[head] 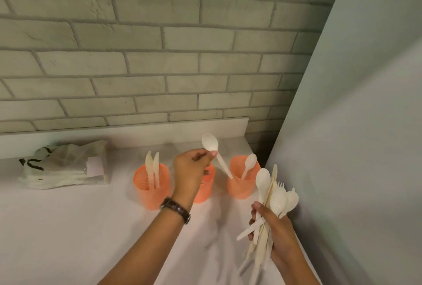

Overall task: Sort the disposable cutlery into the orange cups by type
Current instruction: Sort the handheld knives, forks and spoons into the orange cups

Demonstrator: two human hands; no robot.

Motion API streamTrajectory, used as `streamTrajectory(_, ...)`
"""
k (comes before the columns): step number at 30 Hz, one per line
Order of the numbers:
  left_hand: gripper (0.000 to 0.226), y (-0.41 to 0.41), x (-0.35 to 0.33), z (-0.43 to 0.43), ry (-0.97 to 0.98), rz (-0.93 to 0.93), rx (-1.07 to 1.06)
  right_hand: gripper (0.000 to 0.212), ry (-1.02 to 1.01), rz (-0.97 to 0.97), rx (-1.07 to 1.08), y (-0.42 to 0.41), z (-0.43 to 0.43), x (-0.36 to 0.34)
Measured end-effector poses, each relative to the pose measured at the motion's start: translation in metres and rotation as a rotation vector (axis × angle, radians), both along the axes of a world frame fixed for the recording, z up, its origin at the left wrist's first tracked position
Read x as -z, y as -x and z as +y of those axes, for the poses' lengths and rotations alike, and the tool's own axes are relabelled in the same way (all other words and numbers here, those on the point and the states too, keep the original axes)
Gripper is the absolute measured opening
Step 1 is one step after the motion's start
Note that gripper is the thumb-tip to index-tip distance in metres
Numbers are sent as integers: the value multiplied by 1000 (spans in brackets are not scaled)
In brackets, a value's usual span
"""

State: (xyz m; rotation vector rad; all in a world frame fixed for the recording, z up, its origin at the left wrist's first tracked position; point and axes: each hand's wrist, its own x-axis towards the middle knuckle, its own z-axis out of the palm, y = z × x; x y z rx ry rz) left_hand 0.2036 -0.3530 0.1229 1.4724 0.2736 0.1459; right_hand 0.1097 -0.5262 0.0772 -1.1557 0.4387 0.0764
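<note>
Three orange mesh cups stand in a row on the white counter. The left cup [151, 187] holds two cream knives [152, 167]. My left hand [191, 171] hides most of the middle cup [205, 190], and its contents cannot be seen. A spoon stands in the right cup [242, 184]. In my left hand is a white spoon [215, 153], pinched near its bowl, with the handle tip reaching into the right cup's mouth. My right hand [277, 236], low at the right, grips a bundle of cutlery [270, 202] with spoons, a fork and knives.
A clear plastic bag of more cutlery [66, 166] lies at the back left of the counter [91, 227]. A brick wall rises behind the cups. A pale grey wall [354, 147] closes off the right side, close to my right hand.
</note>
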Motion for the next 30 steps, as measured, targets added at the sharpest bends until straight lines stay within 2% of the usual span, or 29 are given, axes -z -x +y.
streamTrajectory(1, 3, -9, 1, -15, -10, -11, 20, 11, -5, 0, 10, -1, -4, 0)
streamTrajectory(4, 12, -30, 11, -49, -8, -1, 64, 10, -12, -3, -2, -6, -8, -2)
streamTrajectory(7, 5, -43, 23, -65, -32, 32, 114, 12, -31, 7, -12, -10, -9, -5)
streamTrajectory(11, 28, -39, 26, -65, -86, 93, 191, 13, -46, 12, -37, -15, -10, -6)
streamTrajectory(14, 19, -18, 17, -59, -196, 99, 271, 12, -47, 22, -37, -20, -11, -5)
streamTrajectory(17, 25, 2, 12, -53, -277, 180, 460, 18, -52, 16, -55, -25, -10, -4)
streamTrajectory(20, 15, 13, 12, -48, -285, 201, 583, 26, -33, 16, -108, -28, -8, -3)
streamTrajectory(26, 2, 7, 10, -43, -239, 222, 554, 33, -22, 13, -148, -31, -7, 1)
streamTrajectory(30, 1, -11, 1, -40, -69, 180, 338, 24, -49, -1, -87, -35, -14, 6)
